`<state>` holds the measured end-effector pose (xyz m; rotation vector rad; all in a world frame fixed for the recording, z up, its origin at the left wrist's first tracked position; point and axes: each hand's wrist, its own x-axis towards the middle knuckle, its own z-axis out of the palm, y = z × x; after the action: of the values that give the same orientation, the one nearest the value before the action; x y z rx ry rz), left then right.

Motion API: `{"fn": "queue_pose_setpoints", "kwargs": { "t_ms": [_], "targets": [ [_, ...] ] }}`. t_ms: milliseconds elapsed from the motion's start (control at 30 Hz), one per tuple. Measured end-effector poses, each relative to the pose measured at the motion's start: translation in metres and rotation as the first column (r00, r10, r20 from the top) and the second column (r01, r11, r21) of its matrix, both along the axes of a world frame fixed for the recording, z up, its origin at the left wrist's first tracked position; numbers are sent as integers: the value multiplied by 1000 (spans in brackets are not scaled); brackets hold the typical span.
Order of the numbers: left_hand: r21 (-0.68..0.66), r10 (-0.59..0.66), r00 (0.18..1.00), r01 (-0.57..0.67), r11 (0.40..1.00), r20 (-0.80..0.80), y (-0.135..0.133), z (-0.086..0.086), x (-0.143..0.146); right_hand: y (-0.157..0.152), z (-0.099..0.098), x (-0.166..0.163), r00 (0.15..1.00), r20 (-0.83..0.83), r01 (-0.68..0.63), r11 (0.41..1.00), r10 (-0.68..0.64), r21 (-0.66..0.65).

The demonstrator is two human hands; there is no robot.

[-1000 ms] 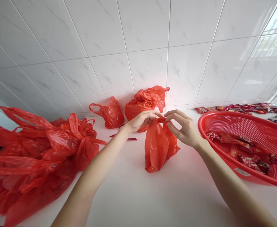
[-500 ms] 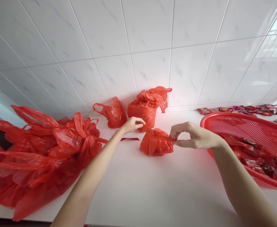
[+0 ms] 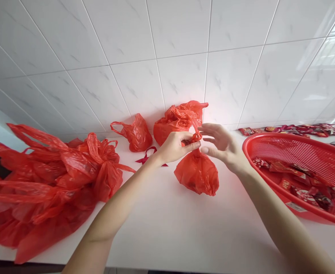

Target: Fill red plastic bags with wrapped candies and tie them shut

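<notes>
In the head view, my left hand (image 3: 180, 146) pinches the gathered, twisted neck of a small filled red plastic bag (image 3: 197, 173). The bag bulges below my fingers, and its looped top shows just above them. My right hand (image 3: 220, 146) is beside the bag's neck with its fingers spread, and I see nothing held in it. A dark red ribbon (image 3: 146, 156) lies on the table behind my left wrist, partly covered by it.
A red pail-shaped bag bundle (image 3: 167, 127) and a small red bag (image 3: 139, 133) stand by the tiled wall. Many red bags (image 3: 56, 179) heap at left. At right, a red perforated basket (image 3: 287, 148) holds wrapped packets; more packets (image 3: 299, 130) lie behind it on the white table (image 3: 167, 228).
The bag's ends, earlier pulled apart by both hands, are now gathered upright in my left hand. My right hand has let go and opened. More of the ribbon shows.
</notes>
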<state>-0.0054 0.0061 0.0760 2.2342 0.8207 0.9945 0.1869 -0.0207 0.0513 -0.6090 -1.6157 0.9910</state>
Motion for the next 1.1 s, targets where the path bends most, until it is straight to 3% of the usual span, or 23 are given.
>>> {"fn": "queue_pose_setpoints", "kwargs": {
  "t_ms": [100,200,333,567,700,900,1000,1067,1100],
  "targets": [
    [-8,-21,995,22,1000,94,0,-1,2,6,-13,-5,978,154,-132,989,140,-60],
    [32,14,990,-18,999,139,-1,1,2,9,-26,-16,942,283,-142,979,179,-147],
    [75,121,962,-143,987,244,4,0,-4,5,-33,-27,953,242,-126,965,182,-230],
    [-144,138,916,-89,986,377,-5,-27,-15,7,-33,-21,948,271,-128,979,168,-161],
    [-288,71,970,-1,958,234,-19,-52,-12,13,-37,-20,921,328,-199,978,210,-69],
    [-254,2,997,17,967,77,-35,-74,-7,11,-43,-28,854,451,-292,956,260,3],
    [-256,138,987,-113,960,83,-45,-75,-20,8,-37,-19,756,580,-311,946,304,-90],
    [-239,345,932,-312,919,111,-53,-68,-37,7,-29,-9,706,624,-309,938,336,-156],
    [-231,471,873,-435,870,129,-58,-61,-49,8,-24,-3,711,621,-292,942,329,-165]
  ]
}}
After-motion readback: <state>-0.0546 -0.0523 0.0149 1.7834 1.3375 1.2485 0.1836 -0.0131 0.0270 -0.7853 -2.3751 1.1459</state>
